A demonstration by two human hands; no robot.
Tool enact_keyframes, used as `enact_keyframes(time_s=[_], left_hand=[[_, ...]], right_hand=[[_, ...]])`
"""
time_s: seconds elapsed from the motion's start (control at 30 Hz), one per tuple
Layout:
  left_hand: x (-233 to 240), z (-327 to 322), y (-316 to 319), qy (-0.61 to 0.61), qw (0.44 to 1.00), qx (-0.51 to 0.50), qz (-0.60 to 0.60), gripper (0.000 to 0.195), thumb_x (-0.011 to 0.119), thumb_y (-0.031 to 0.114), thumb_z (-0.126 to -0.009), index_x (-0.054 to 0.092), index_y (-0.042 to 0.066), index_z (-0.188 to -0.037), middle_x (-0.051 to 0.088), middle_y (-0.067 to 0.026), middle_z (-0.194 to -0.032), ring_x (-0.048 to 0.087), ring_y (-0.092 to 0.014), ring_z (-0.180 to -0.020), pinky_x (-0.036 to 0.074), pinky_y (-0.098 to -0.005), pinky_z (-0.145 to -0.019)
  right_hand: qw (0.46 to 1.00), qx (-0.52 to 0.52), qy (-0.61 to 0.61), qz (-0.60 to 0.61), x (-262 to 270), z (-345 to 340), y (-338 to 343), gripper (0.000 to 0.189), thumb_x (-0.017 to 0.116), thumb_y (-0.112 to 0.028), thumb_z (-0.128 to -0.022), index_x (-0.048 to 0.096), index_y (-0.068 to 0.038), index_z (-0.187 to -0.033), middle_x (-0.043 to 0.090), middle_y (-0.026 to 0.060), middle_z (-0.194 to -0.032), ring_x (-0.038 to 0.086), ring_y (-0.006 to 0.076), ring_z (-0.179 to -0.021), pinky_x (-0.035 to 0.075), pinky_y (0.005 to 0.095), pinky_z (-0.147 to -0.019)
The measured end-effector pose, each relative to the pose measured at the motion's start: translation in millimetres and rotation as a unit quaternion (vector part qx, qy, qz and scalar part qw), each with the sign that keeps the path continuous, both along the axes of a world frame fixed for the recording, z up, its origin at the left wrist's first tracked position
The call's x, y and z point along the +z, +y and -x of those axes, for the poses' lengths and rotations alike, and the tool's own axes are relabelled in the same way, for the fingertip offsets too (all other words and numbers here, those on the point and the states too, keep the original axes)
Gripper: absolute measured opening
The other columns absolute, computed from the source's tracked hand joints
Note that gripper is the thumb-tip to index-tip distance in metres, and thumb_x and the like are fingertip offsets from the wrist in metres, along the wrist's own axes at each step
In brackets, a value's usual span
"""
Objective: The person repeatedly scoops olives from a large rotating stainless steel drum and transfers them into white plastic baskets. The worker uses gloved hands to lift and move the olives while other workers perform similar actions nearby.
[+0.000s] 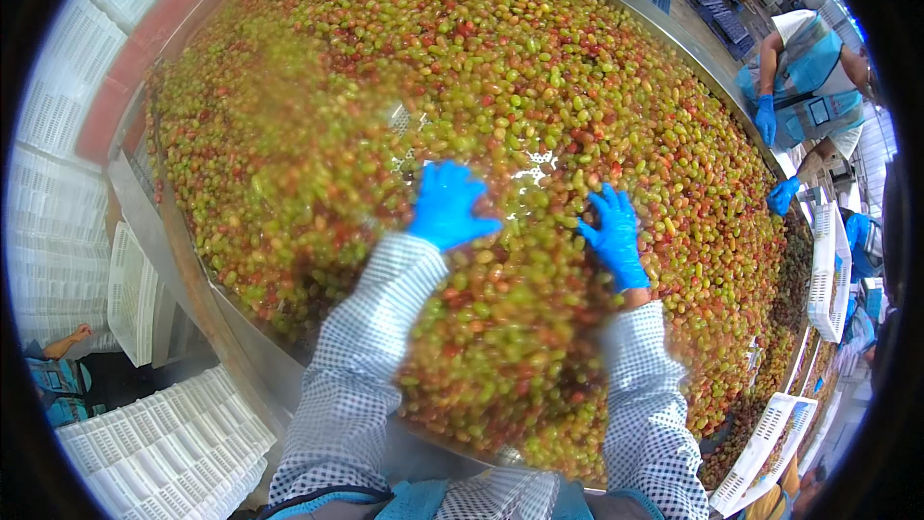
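Observation:
A deep layer of small oval fruits (491, 318), green, yellow and red, spreads across a wide metal-sided table. My left hand (449, 208), in a blue glove, lies palm down on them with its fingers apart. To its right, my right hand (613, 235) wears a matching glove and also rests spread on the fruits. Neither hand grips anything. Just beyond my hands, gaps in the layer bare a white perforated surface (533, 170). Part of the fruit at the left and near side looks blurred.
White slotted crates stand in stacks (166, 448) at the lower left and along the left side. On the right, crates (824, 271) line the table's edge. A co-worker (801, 87) with blue gloves leans there. Another person's arm (68, 341) shows at far left.

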State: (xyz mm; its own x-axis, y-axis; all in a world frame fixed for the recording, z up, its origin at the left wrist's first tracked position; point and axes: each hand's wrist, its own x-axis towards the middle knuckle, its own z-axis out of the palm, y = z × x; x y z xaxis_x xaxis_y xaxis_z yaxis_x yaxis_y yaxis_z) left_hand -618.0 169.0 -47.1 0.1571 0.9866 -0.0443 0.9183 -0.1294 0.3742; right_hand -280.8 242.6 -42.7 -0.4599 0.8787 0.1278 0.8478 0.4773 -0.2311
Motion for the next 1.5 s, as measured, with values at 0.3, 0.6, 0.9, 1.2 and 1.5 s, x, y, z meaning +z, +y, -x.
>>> enact_keyframes(time_s=[0.3, 0.6, 0.9, 1.2, 1.5], left_hand=[[27.8, 26.7, -33.9, 0.281, 0.94, -0.189, 0.033, 0.017, 0.064, 0.025, -0.09, 0.076, 0.015, -0.094, 0.07, -0.0089, -0.094, 0.063, -0.029, -0.106, 0.026, -0.0649, -0.116], [53.0, 153.9, 5.8, 0.339, 0.933, 0.081, 0.093, 0.067, 0.07, 0.038, -0.091, 0.047, 0.022, -0.152, 0.037, -0.0158, -0.162, 0.037, -0.043, -0.145, 0.022, -0.0656, -0.12], [42.2, 175.3, -15.2, 0.153, 0.974, 0.169, 0.018, 0.061, 0.068, 0.038, -0.094, 0.052, 0.01, -0.145, 0.054, -0.0217, -0.141, 0.05, -0.039, -0.133, 0.037, -0.0551, -0.113], [16.8, 229.5, -51.1, -0.116, 0.971, 0.209, 0.02, 0.062, 0.065, 0.033, -0.098, 0.046, 0.01, -0.153, 0.048, -0.0226, -0.153, 0.045, -0.039, -0.142, 0.037, -0.0479, -0.117], [11.9, 233.0, -45.9, -0.129, 0.966, 0.225, 0.001, 0.057, 0.066, 0.024, -0.096, 0.05, 0.008, -0.149, 0.056, -0.0215, -0.145, 0.055, -0.036, -0.133, 0.043, -0.046, -0.113]], right_hand=[[0.923, 0.171, 0.197, 0.281, 66.1, 49.8, -71.2, 0.032, 0.075, -0.036, -0.084, 0.078, -0.009, -0.101, 0.064, 0.0166, -0.131, 0.058, 0.0386, -0.126, 0.047, 0.0476, -0.105], [0.994, 0.04, 0.104, -0.017, 7.8, 24.1, 76.1, 0.054, 0.077, -0.028, -0.085, 0.064, -0.011, -0.135, 0.056, 0.0201, -0.146, 0.056, 0.0382, -0.132, 0.046, 0.0458, -0.11], [0.952, -0.074, 0.232, 0.185, -34.4, 9.0, 184.4, 0.067, 0.065, -0.019, -0.093, 0.043, -0.007, -0.155, 0.05, 0.0179, -0.154, 0.051, 0.0316, -0.14, 0.045, 0.0397, -0.113], [0.918, -0.142, 0.297, 0.223, -24.6, 103.3, 225.9, 0.088, 0.075, -0.04, -0.086, 0.038, -0.002, -0.156, 0.056, 0.02, -0.147, 0.058, 0.0284, -0.131, 0.048, 0.0377, -0.106], [0.858, 0.041, 0.348, 0.376, 17.2, 247.8, 122.6, 0.111, 0.082, -0.051, -0.082, 0.024, 0.003, -0.16, 0.045, 0.0259, -0.154, 0.051, 0.0329, -0.138, 0.042, 0.0398, -0.113]])
